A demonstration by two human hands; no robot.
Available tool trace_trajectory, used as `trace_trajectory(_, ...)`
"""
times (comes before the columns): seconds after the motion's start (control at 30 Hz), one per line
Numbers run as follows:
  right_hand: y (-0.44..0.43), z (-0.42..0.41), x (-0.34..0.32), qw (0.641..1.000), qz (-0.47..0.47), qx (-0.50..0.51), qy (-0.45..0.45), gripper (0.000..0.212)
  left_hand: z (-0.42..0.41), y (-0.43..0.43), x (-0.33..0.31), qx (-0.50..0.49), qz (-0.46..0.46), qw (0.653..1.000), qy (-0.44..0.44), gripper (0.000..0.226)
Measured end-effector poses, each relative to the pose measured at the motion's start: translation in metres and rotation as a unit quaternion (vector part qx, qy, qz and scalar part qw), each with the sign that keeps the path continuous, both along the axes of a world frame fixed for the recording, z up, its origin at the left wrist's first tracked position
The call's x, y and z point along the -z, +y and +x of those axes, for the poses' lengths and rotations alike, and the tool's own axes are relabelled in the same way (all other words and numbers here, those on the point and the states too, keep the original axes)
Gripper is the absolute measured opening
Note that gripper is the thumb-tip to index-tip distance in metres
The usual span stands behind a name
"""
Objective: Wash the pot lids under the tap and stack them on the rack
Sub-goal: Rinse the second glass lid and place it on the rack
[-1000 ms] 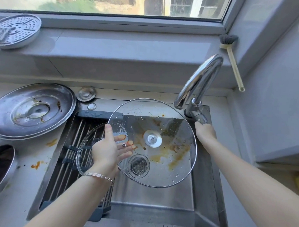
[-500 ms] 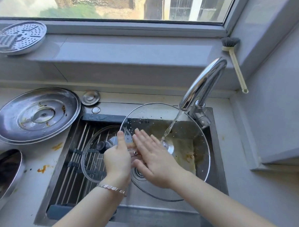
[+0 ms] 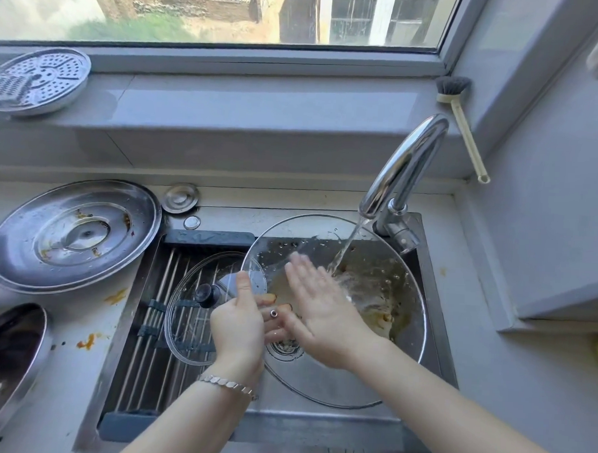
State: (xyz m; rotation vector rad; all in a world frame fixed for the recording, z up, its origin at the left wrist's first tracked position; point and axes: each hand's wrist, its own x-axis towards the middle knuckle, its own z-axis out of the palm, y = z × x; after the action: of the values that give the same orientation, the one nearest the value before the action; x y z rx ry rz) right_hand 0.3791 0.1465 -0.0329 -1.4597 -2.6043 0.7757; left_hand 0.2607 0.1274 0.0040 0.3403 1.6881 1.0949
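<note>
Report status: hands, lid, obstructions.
Left hand holding large glass lid under tap; right hand open, rubbing it. Nothing in the way.

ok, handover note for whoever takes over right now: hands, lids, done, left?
Left hand: grips the large glass lid at its left edge, holding it tilted over the sink.
Right hand: open, flat on the lid's greasy face, holding nothing.
Tap running; the stream lands on the lid just past the fingertips.
Done: small glass lid lies on the rack.
Left: finish rubbing off the orange residue and rack this lid; then the soiled steel lid on the counter.
</note>
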Motion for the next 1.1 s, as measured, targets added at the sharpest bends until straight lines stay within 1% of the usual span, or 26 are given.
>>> trace_trajectory(0.03,-0.006,-0.005,-0.001,0.999,-0.001,-0.041,0.012,0.072,0.000,0.000,0.000,-0.001,-0.002,1.000,0.003,0.057)
trace_trajectory(0.07,-0.005,-0.004,0.000,0.998,0.003,-0.059,0.014,0.068,-0.001,-0.001,0.001,0.000,-0.004,1.000,0.001,0.058)
trace_trajectory(0.1,0.001,0.003,0.003,0.999,0.010,-0.043,0.001,0.064,-0.002,-0.002,0.002,0.003,-0.007,1.000,-0.005,0.058)
trace_trajectory(0.13,0.011,0.013,0.007,1.000,0.010,0.002,-0.024,0.062,-0.003,-0.003,0.003,0.006,-0.010,1.000,-0.011,0.059)
trace_trajectory(0.2,0.030,0.037,0.015,0.991,0.006,0.113,-0.076,0.064,-0.006,-0.005,0.003,0.009,-0.014,1.000,-0.014,0.059)
trace_trajectory(0.3,0.024,0.052,0.024,0.972,-0.001,0.215,-0.095,0.072,-0.009,-0.004,0.004,0.003,-0.005,1.000,0.001,0.059)
trace_trajectory(0.37,-0.001,0.041,0.022,0.964,-0.023,0.251,-0.089,0.075,-0.009,-0.001,0.004,0.001,0.002,1.000,0.017,0.060)
trace_trajectory(0.47,-0.028,0.023,0.020,0.963,-0.067,0.252,-0.062,0.077,-0.009,0.001,0.004,-0.001,0.009,0.999,0.033,0.060)
trace_trajectory(0.53,-0.015,0.025,0.022,0.960,-0.043,0.272,-0.056,0.079,-0.006,0.000,0.000,0.002,0.011,1.000,0.027,0.059)
trace_trajectory(0.6,0.009,0.031,0.019,0.943,-0.025,0.328,-0.050,0.079,-0.002,-0.003,-0.003,0.012,0.013,0.999,0.027,0.057)
trace_trajectory(0.63,0.019,0.031,0.015,0.936,-0.032,0.347,-0.042,0.079,0.000,-0.003,-0.004,0.019,0.013,0.999,0.028,0.057)
trace_trajectory(0.67,0.026,0.025,0.010,0.940,-0.038,0.337,-0.029,0.078,0.003,-0.004,-0.005,0.024,0.012,0.999,0.029,0.056)
trace_trajectory(0.7,0.027,0.015,0.004,0.954,-0.032,0.297,-0.015,0.078,0.006,-0.004,-0.005,0.029,0.012,0.999,0.030,0.056)
trace_trajectory(0.77,0.019,-0.014,-0.009,0.985,0.008,0.167,0.034,0.078,0.011,-0.003,-0.005,0.041,0.017,0.997,0.057,0.056)
trace_trajectory(0.83,0.011,-0.032,-0.015,0.995,0.025,0.076,0.065,0.080,0.012,-0.003,-0.005,0.044,0.022,0.995,0.086,0.056)
trace_trajectory(0.87,0.012,-0.032,-0.013,0.997,0.032,0.047,0.061,0.079,0.011,-0.004,-0.005,0.041,0.020,0.996,0.076,0.057)
trace_trajectory(0.93,0.024,-0.021,-0.008,0.998,0.050,0.038,0.026,0.077,0.007,-0.007,-0.005,0.037,0.008,0.999,0.031,0.058)
trace_trajectory(1.0,0.033,-0.009,-0.006,0.993,0.041,0.108,0.000,0.076,0.005,-0.007,-0.005,0.042,0.001,0.999,0.004,0.061)
trace_trajectory(1.03,0.034,-0.008,-0.007,0.991,0.037,0.128,0.004,0.077,0.004,-0.006,-0.005,0.043,0.003,0.999,0.005,0.063)
trace_trajectory(1.07,0.031,-0.012,-0.008,0.993,0.039,0.113,0.016,0.077,0.004,-0.006,-0.005,0.041,0.008,0.999,0.016,0.065)
trace_trajectory(1.1,0.025,-0.020,-0.010,0.996,0.045,0.069,0.031,0.076,0.003,-0.005,-0.004,0.041,0.012,0.998,0.035,0.067)
